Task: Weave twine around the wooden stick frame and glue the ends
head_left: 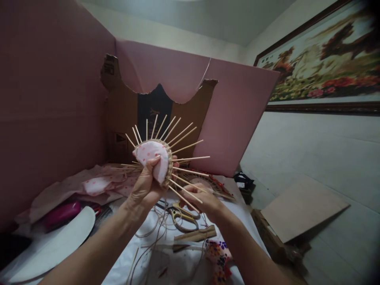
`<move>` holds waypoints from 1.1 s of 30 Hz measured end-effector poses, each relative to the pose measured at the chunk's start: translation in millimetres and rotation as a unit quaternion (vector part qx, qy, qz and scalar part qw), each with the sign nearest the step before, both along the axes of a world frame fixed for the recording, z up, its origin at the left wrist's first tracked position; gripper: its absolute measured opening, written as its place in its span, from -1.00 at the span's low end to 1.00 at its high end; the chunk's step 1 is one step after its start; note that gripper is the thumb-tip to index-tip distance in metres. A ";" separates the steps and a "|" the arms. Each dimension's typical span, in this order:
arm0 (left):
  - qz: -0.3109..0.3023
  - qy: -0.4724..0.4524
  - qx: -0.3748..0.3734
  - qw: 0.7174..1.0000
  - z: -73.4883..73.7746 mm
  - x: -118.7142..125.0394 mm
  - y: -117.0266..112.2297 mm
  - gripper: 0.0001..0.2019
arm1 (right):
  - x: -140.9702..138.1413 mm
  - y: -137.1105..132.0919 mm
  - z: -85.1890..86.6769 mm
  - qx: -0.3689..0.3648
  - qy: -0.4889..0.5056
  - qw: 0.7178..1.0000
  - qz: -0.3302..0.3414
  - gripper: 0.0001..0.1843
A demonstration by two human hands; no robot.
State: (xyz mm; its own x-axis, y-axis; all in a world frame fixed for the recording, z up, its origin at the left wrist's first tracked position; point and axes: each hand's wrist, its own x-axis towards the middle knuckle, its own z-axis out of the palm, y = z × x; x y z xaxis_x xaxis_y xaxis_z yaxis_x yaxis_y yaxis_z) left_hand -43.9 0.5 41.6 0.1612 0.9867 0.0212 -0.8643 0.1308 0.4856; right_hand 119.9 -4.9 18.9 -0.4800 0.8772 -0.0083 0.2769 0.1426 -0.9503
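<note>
My left hand is raised in the middle of the view, its fingers closed on a round woven base covered with pink dotted cloth. Several thin wooden sticks fan out from its rim like spokes. My right hand is just below and to the right, under the lower sticks, its fingers curled near thin straw cord that trails down to the table; whether it grips the cord is hidden.
On the white-covered table lie scissors, a wooden piece, floral fabric, pink cloth, a magenta object and a white curved sheet. Pink cardboard walls surround the table. Cardboard sheet at right.
</note>
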 end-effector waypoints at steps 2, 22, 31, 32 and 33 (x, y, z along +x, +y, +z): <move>0.002 -0.002 -0.019 1.000 2.3 6.0 -4.8 -0.76 | -5.7 -0.4 -4.5 -0.018 0.033 0.999 -0.002 -0.50; 0.197 0.010 -0.002 0.980 7.5 -8.2 14.0 -0.80 | 27.4 7.8 11.2 0.038 0.050 0.998 -0.014 -0.65; 0.227 -0.001 0.015 0.974 0.3 -0.9 16.0 -0.87 | 11.5 -32.1 24.1 0.325 -0.099 0.935 -0.103 -0.60; 0.231 -0.006 0.022 0.973 -2.1 2.1 15.7 -0.86 | 6.3 -37.4 23.1 0.340 -0.108 0.929 -0.096 -0.61; 0.232 -0.011 0.027 0.972 -4.6 5.3 15.3 -0.85 | 1.2 -42.0 21.5 0.347 -0.114 0.927 -0.084 -0.63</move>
State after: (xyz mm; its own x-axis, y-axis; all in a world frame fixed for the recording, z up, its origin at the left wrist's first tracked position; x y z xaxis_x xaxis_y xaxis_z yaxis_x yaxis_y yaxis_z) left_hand -38.6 15.8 37.0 -0.3028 0.9502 0.0739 -0.8345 -0.3018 0.4611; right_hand 121.0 -46.9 40.4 -0.3914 0.7711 0.5021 0.5334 0.6348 -0.5591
